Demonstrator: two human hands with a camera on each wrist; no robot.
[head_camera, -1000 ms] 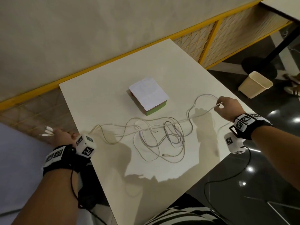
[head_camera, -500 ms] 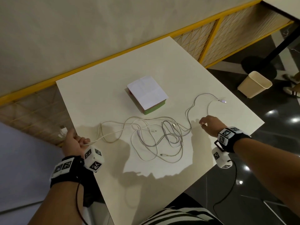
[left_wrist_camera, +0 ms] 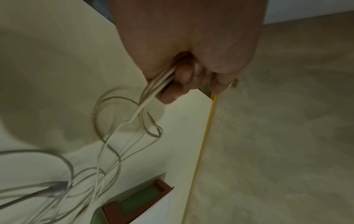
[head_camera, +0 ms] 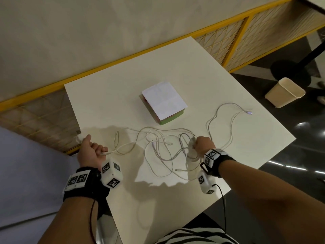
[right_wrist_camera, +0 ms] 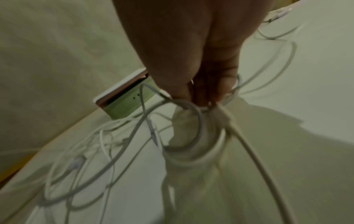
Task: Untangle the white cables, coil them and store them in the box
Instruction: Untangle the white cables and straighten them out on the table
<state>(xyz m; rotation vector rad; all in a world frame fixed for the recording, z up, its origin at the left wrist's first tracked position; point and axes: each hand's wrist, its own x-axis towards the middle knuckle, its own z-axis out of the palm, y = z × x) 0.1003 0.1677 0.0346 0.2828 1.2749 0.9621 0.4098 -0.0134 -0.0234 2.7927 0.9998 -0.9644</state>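
Several white cables lie tangled on the white table between my hands. My left hand is a fist at the table's left edge, gripping a bundle of cable strands that run out towards the tangle. My right hand pinches cable strands at the right side of the tangle. One long cable loops away to the right, and its plug lies loose on the table. The green box, with a white flap over its top, stands behind the tangle; it also shows in the wrist views.
A yellow-framed mesh railing runs behind the table along a beige wall. A beige bin stands on the dark floor to the right. The table's near right edge is just beside my right wrist.
My right hand let go of the far cable end, which now lies on the table, moved left and took hold of the tangle. My left hand came in from beyond the table edge, still gripping.
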